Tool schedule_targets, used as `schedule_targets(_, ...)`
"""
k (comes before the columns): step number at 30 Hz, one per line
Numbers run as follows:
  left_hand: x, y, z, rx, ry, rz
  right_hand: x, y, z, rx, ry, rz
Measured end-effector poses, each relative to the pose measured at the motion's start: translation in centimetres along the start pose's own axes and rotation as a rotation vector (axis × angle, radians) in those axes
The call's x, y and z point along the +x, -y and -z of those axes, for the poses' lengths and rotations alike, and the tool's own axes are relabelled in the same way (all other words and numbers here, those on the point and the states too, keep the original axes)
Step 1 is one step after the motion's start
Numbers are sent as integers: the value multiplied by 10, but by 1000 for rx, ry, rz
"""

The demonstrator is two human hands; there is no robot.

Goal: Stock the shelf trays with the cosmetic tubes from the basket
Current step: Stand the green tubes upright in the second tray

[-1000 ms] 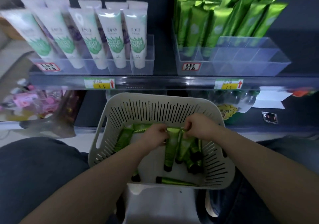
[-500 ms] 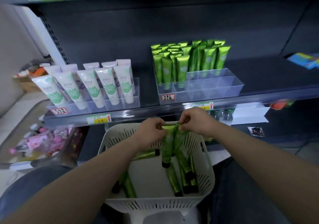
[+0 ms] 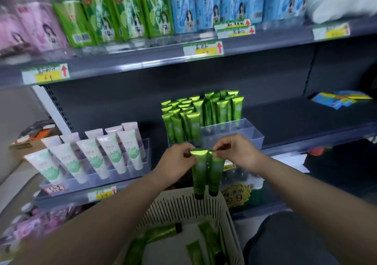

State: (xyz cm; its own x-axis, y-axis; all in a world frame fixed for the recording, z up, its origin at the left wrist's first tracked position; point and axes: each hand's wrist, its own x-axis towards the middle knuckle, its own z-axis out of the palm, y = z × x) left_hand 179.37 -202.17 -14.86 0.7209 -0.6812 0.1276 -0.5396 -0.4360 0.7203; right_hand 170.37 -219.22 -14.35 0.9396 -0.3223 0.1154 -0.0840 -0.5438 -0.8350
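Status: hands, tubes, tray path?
Left hand and right hand each pinch a glossy green cosmetic tube by its crimp. Tubes hang over white slotted basket. Clear plastic tray front slots empty, path open.

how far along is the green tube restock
Done: the clear tray already has standing green tubes in its back and left slots. In hand: the left hand and right hand pinch the crimped tops of two held tubes, hanging cap-down over the basket. Left: the tray's front-right slots look empty, and several loose tubes lie in the basket.
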Motion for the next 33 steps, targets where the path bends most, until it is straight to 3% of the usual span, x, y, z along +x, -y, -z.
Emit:
schedule_targets(11, 61, -45, 11, 218, -39, -128, 48, 4, 47, -26, -73, 54)
schedule_targets(33, 177, -37, 25, 220, -191, -174, 147, 11, 78, -51, -191, 191)
